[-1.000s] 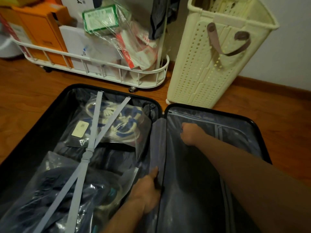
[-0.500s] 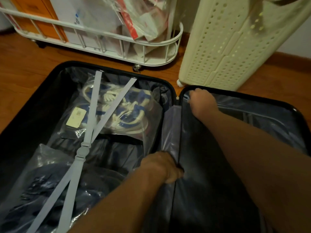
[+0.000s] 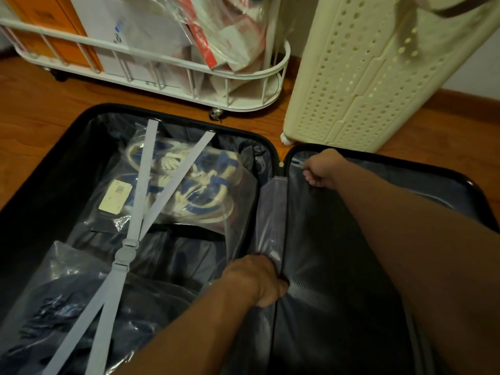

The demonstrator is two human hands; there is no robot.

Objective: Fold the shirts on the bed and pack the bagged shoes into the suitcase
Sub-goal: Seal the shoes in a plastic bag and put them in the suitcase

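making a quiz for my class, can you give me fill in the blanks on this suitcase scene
1. Two grey straps cross over the bagged shoes in the ____ half of the suitcase.
2. The cream laundry basket stands on the ____.
3. The right hand is at the ____ edge of the right half.
4. The left hand grips the lining at the ____ of the suitcase.

Answers: left; floor; far; hinge

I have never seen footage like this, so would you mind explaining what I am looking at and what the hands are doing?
There is no robot here: a person wears a camera on the head, looking down at their own arms. An open suitcase lies on a wooden floor. Its left half holds bagged blue-and-white shoes under crossed grey straps, plus a darker bagged pair nearer the person. The left hand grips the lining at the middle hinge. The right hand pinches something at the far corner of the right half's fabric cover, seemingly a zipper pull. Behind stand a white cart and a cream laundry basket.
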